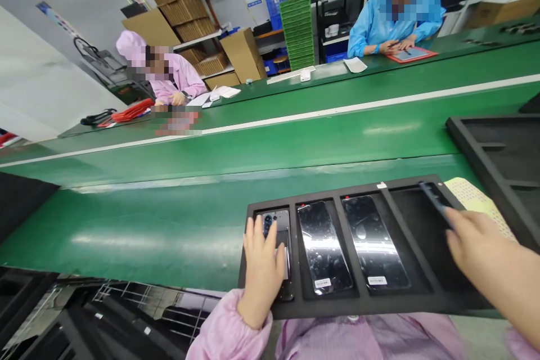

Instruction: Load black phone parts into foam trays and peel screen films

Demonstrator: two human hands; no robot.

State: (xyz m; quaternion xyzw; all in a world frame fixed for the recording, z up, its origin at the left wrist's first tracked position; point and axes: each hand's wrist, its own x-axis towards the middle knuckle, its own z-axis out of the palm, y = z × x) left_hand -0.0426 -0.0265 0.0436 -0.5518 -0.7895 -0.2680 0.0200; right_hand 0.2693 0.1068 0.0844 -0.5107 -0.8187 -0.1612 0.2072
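Observation:
A black foam tray (329,306) with compartments lies in front of me on the green bench. My left hand (262,264) rests over its leftmost compartment, fingers spread on a phone (284,218) lying camera side up, which it partly hides. Screen-side-up phones fill the two middle compartments: one phone (324,247) nearer my left hand and another phone (375,242) beside it, each with a white label at its lower end. At the right compartment, my right hand (481,244) grips a slim dark phone (434,199), tilted nearly edge-on; the fingertips are slightly blurred.
Another black tray (476,149) stands at the right, near a dotted yellow sheet (475,197). A green conveyor belt (295,138) runs across. Beyond it sit a person in pink (181,73) and a person in blue (367,31). A wire rack (147,304) is below left.

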